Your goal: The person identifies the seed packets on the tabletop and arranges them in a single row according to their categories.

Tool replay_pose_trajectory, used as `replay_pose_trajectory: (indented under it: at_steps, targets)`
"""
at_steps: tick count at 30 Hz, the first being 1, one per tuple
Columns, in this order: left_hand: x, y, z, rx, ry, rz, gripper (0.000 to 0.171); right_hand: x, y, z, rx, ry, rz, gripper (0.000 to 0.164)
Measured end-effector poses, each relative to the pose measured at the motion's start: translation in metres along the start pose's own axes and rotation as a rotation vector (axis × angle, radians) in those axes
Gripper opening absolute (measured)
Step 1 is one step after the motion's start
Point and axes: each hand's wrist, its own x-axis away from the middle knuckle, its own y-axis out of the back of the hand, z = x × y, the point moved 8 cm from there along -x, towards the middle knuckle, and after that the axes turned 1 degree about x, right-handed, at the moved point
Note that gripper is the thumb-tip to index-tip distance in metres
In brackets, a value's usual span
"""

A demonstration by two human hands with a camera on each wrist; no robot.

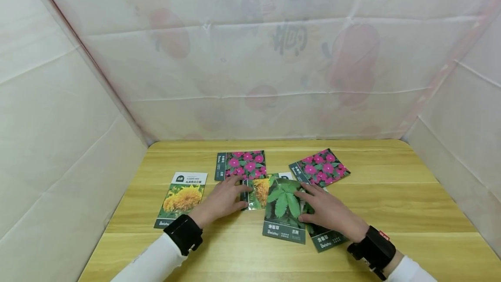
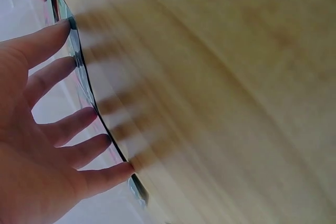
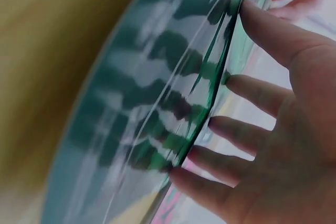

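Observation:
Several seed packets with flower and leaf pictures lie on the table. My left hand (image 1: 222, 200), fingers spread, touches the left end of a sideways yellow-flower packet (image 1: 256, 193) and the lower edge of a pink-flower packet (image 1: 246, 164). The green-leaf packet (image 1: 285, 212) overlaps the yellow one. My right hand (image 1: 332, 213) rests with spread fingers on the leaf packet's right edge, above a second green-leaf packet (image 1: 326, 239) that it partly hides. In the right wrist view, the fingertips (image 3: 202, 156) touch a glossy dark-green packet (image 3: 142, 87).
Another yellow-flower packet (image 1: 183, 199) lies left of my left hand. A second pink-flower packet (image 1: 322, 168) lies tilted beyond my right hand. The wooden table (image 1: 411, 212) is enclosed by pale cloth walls (image 1: 250, 77) at the back and sides.

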Motion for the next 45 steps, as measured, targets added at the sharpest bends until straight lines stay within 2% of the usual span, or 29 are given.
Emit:
replay_pose_trajectory:
  at_steps: [4,14,22,28,34,39,45]
  targets:
    - [0.0,0.001,0.001,0.004,-0.002,0.004,0.041,0.007,0.007,-0.011,-0.001,0.002,-0.005,0.073]
    - [0.002,0.002,0.002,0.021,-0.001,0.006,0.042,0.021,0.023,-0.055,0.0,-0.058,-0.015,0.073]
    - [0.005,0.002,0.001,0.044,-0.011,0.007,0.042,0.031,0.033,-0.088,-0.004,-0.134,-0.02,0.075]
    - [0.005,0.001,0.001,0.048,0.0,0.01,0.042,0.036,0.04,-0.101,-0.009,-0.144,-0.045,0.074]
    - [0.005,0.001,0.001,0.055,0.001,0.008,0.041,0.03,0.051,-0.093,-0.002,-0.136,-0.085,0.068]
    - [0.006,0.002,0.0,0.052,-0.004,0.001,0.041,0.007,0.058,-0.064,0.041,-0.116,-0.111,0.059]
    - [0.004,0.002,-0.002,0.042,-0.021,0.003,0.044,-0.022,0.044,-0.026,0.071,-0.061,-0.077,0.054]
